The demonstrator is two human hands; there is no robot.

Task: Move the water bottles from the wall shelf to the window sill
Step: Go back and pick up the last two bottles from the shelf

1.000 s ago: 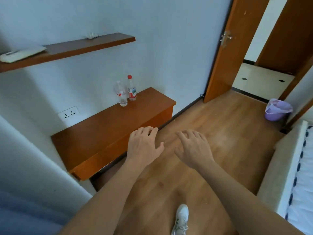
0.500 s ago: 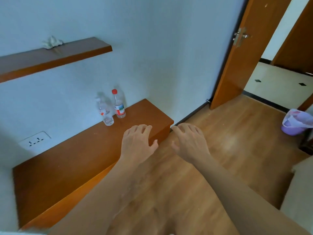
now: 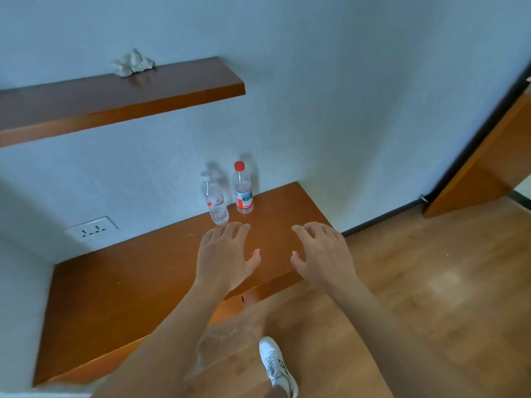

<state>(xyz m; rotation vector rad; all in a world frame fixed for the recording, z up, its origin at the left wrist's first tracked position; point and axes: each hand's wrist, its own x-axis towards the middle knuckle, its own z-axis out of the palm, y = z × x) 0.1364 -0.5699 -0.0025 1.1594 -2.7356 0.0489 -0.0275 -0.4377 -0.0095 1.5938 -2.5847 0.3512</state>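
Clear bottle [image 3: 216, 201] nearer; left hand [image 3: 224, 254] near it

Left hand [image 3: 224, 255] and right hand [image 3: 324, 254] top bare forearms [image 3: 178, 326]; 1 white laced sneaker [image 3: 277, 366] bears dark stripes.

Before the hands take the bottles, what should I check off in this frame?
1. Bottles upright: ok. The red-capped bottle and the clear bottle stand side by side on the lower shelf, by the wall.
2. Caps on: ok, both.
3. Hands free: ok. The left hand and right hand are open, holding nothing.
4. Bottle held: not ok, neither hand holds one.
5. Way to the bottles: ok, nothing stands between.
6. Room on the window sill: cannot tell, out of view.
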